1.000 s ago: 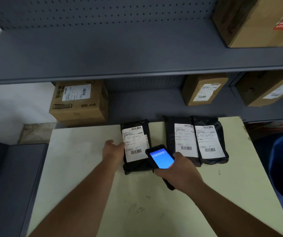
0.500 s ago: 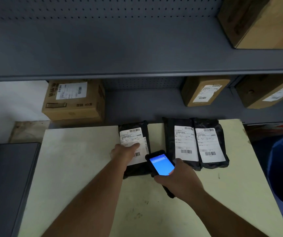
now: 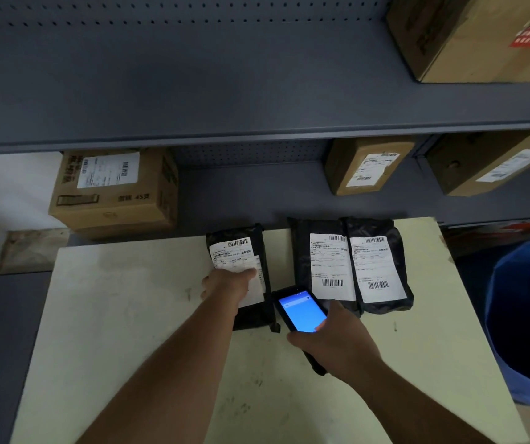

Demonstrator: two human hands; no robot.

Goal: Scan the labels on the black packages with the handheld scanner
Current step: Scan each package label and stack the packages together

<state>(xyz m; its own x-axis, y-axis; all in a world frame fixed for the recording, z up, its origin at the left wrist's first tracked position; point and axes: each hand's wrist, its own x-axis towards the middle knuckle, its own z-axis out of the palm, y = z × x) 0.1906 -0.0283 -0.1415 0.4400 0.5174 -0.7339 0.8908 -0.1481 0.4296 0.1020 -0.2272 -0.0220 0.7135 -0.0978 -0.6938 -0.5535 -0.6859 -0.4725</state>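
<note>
Three black pkgs on the pale table (image 3: 129,315), all label-up. Left package (image 3: 257,245) sits apart from the other two; left hand (image 3: 225,285) lies flat on its white label (image 3: 235,251), fingers spread out, pressing down, not gripping. Hand covers the label's lower half, so any barcode there is hidden; only the top barcode shows. Right hand (image 3: 337,341) is wrapped round the handheld scanner (image 3: 302,310), thumb at the screen edge, blue screen lit & facing up. Scanner's head sits between the left pkg and the middle package (image 3: 302,251), just beside both. Right package (image 3: 398,251) overlaps the middle one's edge; both their labels are fully in view, away from either hand. Scanner's lower body is hidden under the palm. Screen text too small to read, label print blurred.
</note>
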